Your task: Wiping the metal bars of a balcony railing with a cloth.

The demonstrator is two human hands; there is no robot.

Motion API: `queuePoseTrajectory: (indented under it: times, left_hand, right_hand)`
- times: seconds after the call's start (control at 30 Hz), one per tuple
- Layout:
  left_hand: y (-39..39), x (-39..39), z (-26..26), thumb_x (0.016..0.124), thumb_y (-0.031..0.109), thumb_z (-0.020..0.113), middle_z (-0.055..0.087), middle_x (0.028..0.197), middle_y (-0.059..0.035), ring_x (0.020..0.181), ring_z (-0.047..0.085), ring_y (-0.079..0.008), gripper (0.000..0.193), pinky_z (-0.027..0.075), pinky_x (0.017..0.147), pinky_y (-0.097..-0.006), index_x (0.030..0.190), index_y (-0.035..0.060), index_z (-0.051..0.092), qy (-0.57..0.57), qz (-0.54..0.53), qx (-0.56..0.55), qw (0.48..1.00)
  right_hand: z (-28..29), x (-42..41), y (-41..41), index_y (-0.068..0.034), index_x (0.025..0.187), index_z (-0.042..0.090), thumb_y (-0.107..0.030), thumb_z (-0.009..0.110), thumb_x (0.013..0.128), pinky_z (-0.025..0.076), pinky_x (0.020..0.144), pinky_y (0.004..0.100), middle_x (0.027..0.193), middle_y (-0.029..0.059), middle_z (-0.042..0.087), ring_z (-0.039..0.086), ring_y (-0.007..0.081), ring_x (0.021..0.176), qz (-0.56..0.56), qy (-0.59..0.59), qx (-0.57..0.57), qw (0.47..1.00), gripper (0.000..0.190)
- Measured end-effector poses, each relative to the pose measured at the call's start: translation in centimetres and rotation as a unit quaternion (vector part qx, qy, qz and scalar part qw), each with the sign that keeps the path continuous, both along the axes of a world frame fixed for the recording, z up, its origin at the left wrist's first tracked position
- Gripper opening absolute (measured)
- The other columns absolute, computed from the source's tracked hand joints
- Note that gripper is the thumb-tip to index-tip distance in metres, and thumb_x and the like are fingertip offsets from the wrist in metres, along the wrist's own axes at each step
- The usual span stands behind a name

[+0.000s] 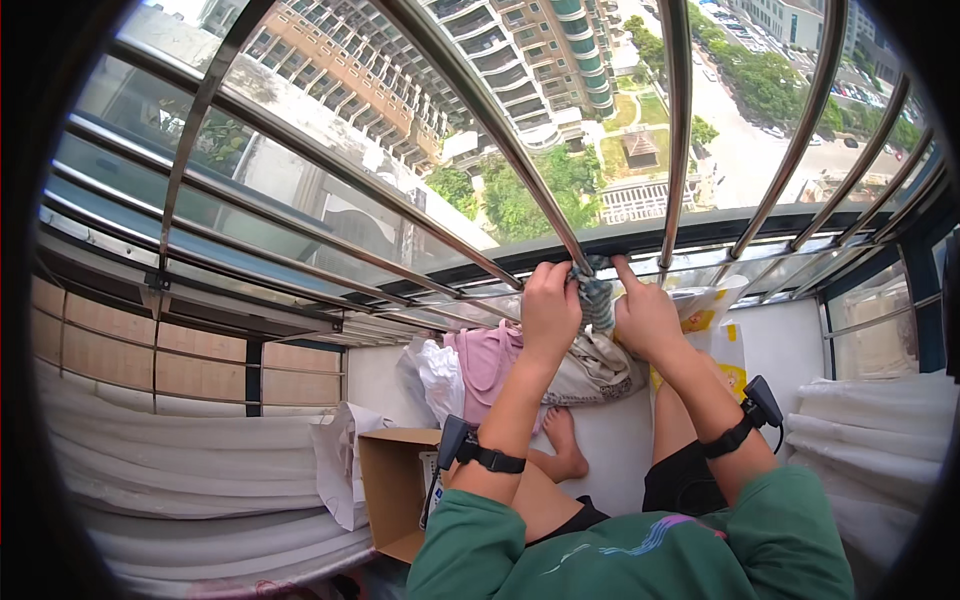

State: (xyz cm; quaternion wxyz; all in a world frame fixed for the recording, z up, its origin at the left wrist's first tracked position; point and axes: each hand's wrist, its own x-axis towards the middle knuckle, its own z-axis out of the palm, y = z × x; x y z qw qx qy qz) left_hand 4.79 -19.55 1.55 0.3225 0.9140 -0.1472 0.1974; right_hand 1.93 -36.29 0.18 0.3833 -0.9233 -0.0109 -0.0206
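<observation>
A grey-blue striped cloth (pixel 596 296) is wrapped around the foot of a shiny metal window bar (pixel 517 150), close to the lower rail. My left hand (pixel 551 307) grips the cloth from the left, its fingers curled against the bar. From the other side my right hand (pixel 651 319) holds the cloth's edge; its index finger points up along the cloth to the rail and its other fingers are bent. My thumbs and the cloth's far side are mostly hidden.
Below the bars, a pink bag (pixel 487 367), a beige printed cloth bag (pixel 600 367) and a yellow-white plastic bag (pixel 731 341) lie on the white ledge. An open cardboard box (pixel 397 487) stands left of my legs. White curtains (pixel 195 450) hang on both sides.
</observation>
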Motion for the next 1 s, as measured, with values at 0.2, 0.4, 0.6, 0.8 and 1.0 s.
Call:
queuePoseTrajectory:
  times: [0.2, 0.4, 0.6, 0.8, 1.0]
  left_hand:
    - [2.1, -1.3, 0.8, 0.083, -0.001, 0.063, 0.062, 0.094, -0.0188, 0.086, 0.064, -0.0392, 0.023, 0.052, 0.075, -0.0461, 0.105, -0.0025, 0.07, 0.017, 0.047, 0.054, 0.997]
    - [0.8, -0.9, -0.2, 0.081, -0.005, 0.059, 0.057, 0.094, -0.0195, 0.088, 0.061, -0.0406, 0.024, 0.05, 0.076, -0.0482, 0.104, -0.005, 0.067, 0.014, -0.011, 0.001, 1.0]
    - [-0.3, -0.1, -0.3, 0.079, -0.007, 0.054, 0.058, 0.093, -0.0196, 0.082, 0.061, -0.0408, 0.027, 0.049, 0.073, -0.0457, 0.102, -0.0059, 0.068, -0.007, 0.003, -0.031, 0.999]
    - [2.8, -2.3, 0.9, 0.081, -0.001, 0.057, 0.061, 0.092, -0.0195, 0.081, 0.063, -0.0397, 0.024, 0.051, 0.074, -0.0459, 0.102, -0.0044, 0.07, 0.049, 0.04, 0.017, 0.998]
    - [3.9, -5.4, 2.3, 0.082, 0.005, 0.062, 0.063, 0.094, -0.017, 0.084, 0.065, -0.035, 0.023, 0.052, 0.073, -0.0407, 0.103, -0.0019, 0.069, 0.167, -0.021, -0.046, 0.985]
  right_hand:
    - [-0.2, 0.8, 2.7, -0.004, 0.143, 0.051, -0.009, 0.052, 0.082, 0.052, 0.073, 0.0572, 0.073, 0.0297, 0.065, 0.066, 0.0478, 0.074, 0.038, 0.015, 0.157, 0.987, 0.061]
    - [1.5, 0.1, -0.7, -0.006, 0.14, 0.056, -0.008, 0.052, 0.082, 0.052, 0.072, 0.0561, 0.072, 0.0299, 0.064, 0.065, 0.0483, 0.071, 0.042, 0.001, 0.025, 0.999, 0.058]
    - [1.0, -1.4, -2.0, -0.005, 0.139, 0.058, -0.007, 0.052, 0.083, 0.05, 0.067, 0.056, 0.066, 0.0304, 0.061, 0.062, 0.0479, 0.063, -0.002, -0.009, 0.125, 0.992, 0.056]
    - [-0.4, -2.4, -0.8, -0.003, 0.14, 0.056, -0.006, 0.055, 0.086, 0.051, 0.065, 0.0499, 0.067, 0.0267, 0.061, 0.064, 0.0423, 0.063, 0.033, -0.029, 0.14, 0.989, 0.054]
    - [-3.5, -4.9, -0.2, -0.002, 0.137, 0.058, -0.015, 0.067, 0.094, 0.054, 0.077, 0.0323, 0.1, 0.0134, 0.069, 0.067, 0.0194, 0.085, 0.019, -0.067, 0.342, 0.937, 0.046]
